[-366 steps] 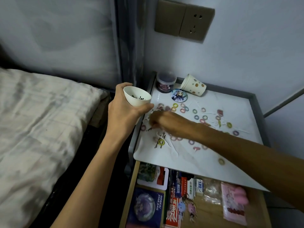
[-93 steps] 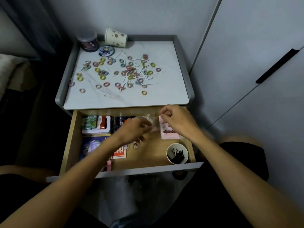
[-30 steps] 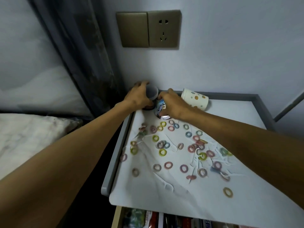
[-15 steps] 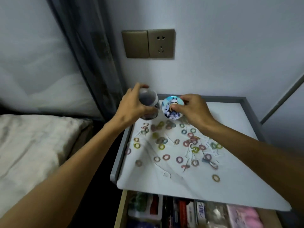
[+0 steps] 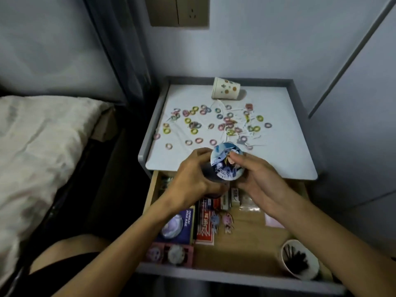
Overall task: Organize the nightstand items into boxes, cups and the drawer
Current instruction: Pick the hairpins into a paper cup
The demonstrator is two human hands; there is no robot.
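Stretching beyond both hands, the nightstand (image 5: 280, 159) stands with its drawer (image 5: 246, 243) open beneath them. The left hand (image 5: 192, 181) curls round a dark jar (image 5: 208, 170); the right hand (image 5: 263, 185), just beside it, pinches a printed round disc (image 5: 225, 166) at the jar's top. Farther off lie a tipped dotted cup (image 5: 226, 88) and scattered hair ties (image 5: 194, 131).

White cup (image 5: 225, 89) – orange dots; pastel rings (image 5: 194, 131) – pink, yellow, blue
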